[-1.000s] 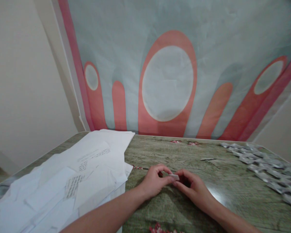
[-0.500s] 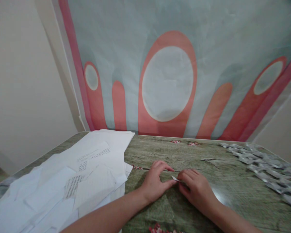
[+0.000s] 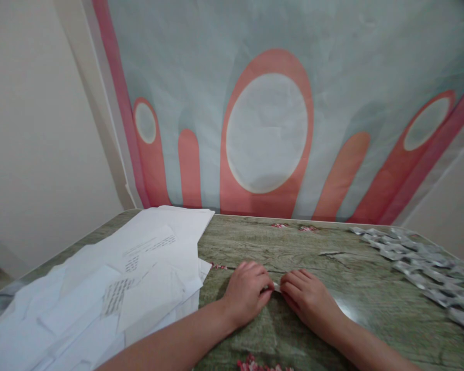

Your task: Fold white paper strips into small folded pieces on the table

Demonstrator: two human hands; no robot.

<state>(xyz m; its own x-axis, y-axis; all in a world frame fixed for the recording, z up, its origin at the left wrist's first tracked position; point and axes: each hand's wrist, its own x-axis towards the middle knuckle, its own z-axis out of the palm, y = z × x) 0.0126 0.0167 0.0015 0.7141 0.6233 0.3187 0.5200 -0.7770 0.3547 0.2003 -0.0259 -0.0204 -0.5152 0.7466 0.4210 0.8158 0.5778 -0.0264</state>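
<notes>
Between my two hands, just above the table, is a small folded piece of white paper (image 3: 277,287), mostly hidden by the fingers. My left hand (image 3: 248,291) pinches its left end between thumb and fingers. The other end sits in the closed fingers of my right hand (image 3: 307,299). Only a short pale bit shows in the narrow gap between the hands. Left of my left forearm lies a spread pile of white paper sheets (image 3: 154,296), some with printed text.
The wood-patterned table (image 3: 255,237) has printed pink flowers. Rows of small folded silvery-grey pieces (image 3: 421,268) lie along its right side. Behind the table's far edge hangs a pale blue cloth (image 3: 201,67) with red shapes; a plain wall (image 3: 34,129) stands at the left.
My left hand's fingers, spread before beside the paper's tip, have closed on its left end. My right hand has stayed nearly in place, still holding the paper.
</notes>
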